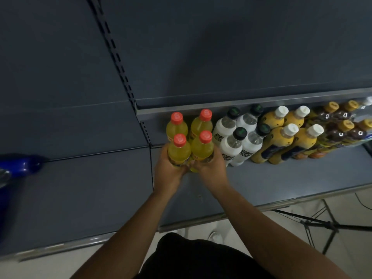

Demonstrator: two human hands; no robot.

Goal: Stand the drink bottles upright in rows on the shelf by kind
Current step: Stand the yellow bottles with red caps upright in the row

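Several yellow drink bottles with red caps stand upright in two short rows at the left end of the grey shelf [261, 178]. My left hand [169, 170] grips the front left yellow bottle [179, 150] near its base. My right hand [211, 168] grips the front right yellow bottle [202, 147]. The two rear yellow bottles [177, 125] stand just behind them. To the right stand white bottles with black caps [231, 146], then yellow-wrapped bottles with white caps [279, 141], then dark bottles with yellow caps [340, 131].
A blue object [22, 164] lies at the left on the neighbouring shelf section. A slotted upright post [128, 85] divides the two sections. A black tripod [322, 224] stands on the floor at the lower right, below the shelf's front edge.
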